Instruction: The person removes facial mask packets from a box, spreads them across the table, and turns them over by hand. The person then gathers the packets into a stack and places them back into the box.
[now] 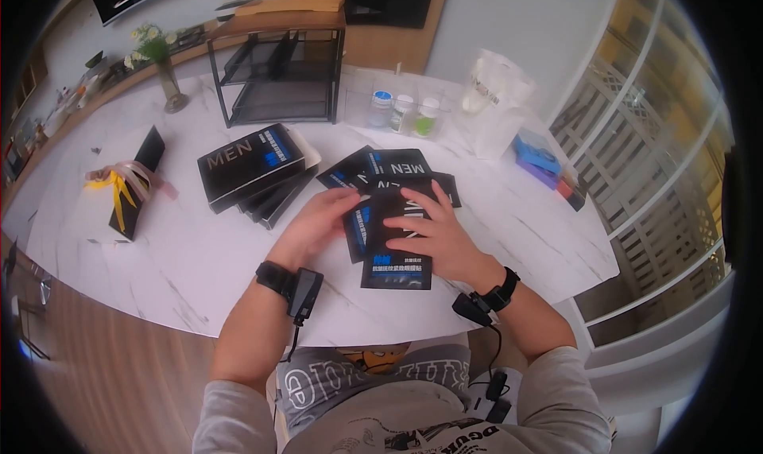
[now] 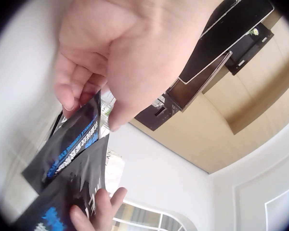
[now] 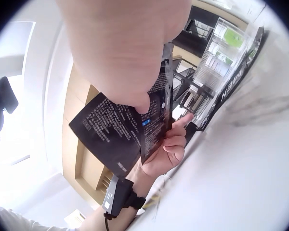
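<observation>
Both hands hold flat black sachets with blue and white print above the white table. In the left wrist view, the left hand (image 2: 111, 53) pinches one sachet (image 2: 70, 144) by its edge between thumb and fingers. My right hand (image 1: 437, 235) grips another sachet (image 1: 397, 273), its fingers spread over the printed front. In the right wrist view the right thumb (image 3: 140, 105) lies against the small-print back of the sachets (image 3: 106, 132). The two held sachets overlap, fanned apart. Just beyond the hands, more black sachets (image 1: 409, 161) marked MEN lie in a loose pile.
Stacked black MEN boxes (image 1: 250, 168) lie left of the sachets. Farther left is a ribbon-tied box (image 1: 119, 195). At the back stand a mesh shelf (image 1: 278, 96), lidded bottles (image 1: 403, 114) and a white bag (image 1: 493, 104). Small blue and purple boxes (image 1: 538, 156) sit at right.
</observation>
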### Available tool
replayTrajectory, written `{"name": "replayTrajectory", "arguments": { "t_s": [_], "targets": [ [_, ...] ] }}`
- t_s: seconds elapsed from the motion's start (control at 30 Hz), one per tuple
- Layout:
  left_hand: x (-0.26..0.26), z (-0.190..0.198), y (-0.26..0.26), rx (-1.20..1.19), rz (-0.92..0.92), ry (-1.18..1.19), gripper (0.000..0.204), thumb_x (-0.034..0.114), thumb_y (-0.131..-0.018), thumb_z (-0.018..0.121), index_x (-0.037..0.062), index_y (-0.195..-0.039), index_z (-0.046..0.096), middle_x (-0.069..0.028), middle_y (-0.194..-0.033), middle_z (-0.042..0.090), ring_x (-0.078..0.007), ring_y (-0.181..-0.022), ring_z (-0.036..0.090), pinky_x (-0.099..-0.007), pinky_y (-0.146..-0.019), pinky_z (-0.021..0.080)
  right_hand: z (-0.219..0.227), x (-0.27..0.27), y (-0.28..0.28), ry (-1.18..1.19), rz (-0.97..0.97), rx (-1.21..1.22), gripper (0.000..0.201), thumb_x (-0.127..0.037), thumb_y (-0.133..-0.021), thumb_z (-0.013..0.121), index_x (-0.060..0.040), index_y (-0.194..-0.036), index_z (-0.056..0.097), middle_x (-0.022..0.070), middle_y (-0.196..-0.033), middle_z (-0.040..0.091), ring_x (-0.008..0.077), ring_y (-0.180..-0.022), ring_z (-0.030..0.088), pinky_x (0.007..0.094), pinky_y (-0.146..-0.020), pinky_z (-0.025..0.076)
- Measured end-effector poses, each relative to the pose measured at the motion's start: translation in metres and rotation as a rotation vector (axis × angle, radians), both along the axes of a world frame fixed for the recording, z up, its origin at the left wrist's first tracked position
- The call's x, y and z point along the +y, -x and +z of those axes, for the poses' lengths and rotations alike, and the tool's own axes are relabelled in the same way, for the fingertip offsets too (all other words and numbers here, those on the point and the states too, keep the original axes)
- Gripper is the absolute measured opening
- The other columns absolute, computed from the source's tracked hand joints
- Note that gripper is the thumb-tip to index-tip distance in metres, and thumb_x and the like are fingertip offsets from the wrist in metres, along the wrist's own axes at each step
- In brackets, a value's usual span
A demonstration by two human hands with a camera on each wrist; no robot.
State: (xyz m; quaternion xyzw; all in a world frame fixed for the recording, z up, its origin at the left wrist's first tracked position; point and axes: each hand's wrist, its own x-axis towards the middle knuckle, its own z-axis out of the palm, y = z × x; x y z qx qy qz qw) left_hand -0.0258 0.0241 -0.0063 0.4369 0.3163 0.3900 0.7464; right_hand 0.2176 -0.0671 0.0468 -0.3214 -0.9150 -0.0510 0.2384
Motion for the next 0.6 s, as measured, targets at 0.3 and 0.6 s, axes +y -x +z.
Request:
{"name": "replayTrajectory", "arguments": {
  "t_s": [0.3, 0.6],
  "targets": [
    [-0.019, 0.015, 0.004, -0.084, -0.348, -0.004, 0.034, 0.009, -0.095, 0.063, 0.0024, -0.128, 0.055, -0.0078, -0.111, 0.068, -0.0174, -0.094, 0.069, -0.0352, -0.074, 0.062, -0.014, 0.017, -0.011, -0.162, -0.191, 0.114, 0.041, -0.005, -0.072, 0.071, -0.0209, -0.11, 0.072, 0.0048, -0.143, 0.053, 0.0382, -0.143, 0.033, 0.0637, -0.115, 0.02],
    [-0.011, 0.008, -0.009, 0.07, 0.119, -0.1, 0.027, 0.005, -0.098, 0.058, 0.006, -0.125, 0.057, -0.0071, -0.117, 0.064, -0.0168, -0.103, 0.064, -0.0365, -0.076, 0.061, -0.028, 0.063, -0.016, -0.057, -0.421, 0.446, 0.051, 0.002, -0.08, 0.058, -0.0052, -0.131, 0.056, 0.0206, -0.142, 0.048, 0.0441, -0.138, 0.036, 0.0569, -0.114, 0.028]
  ]
}}
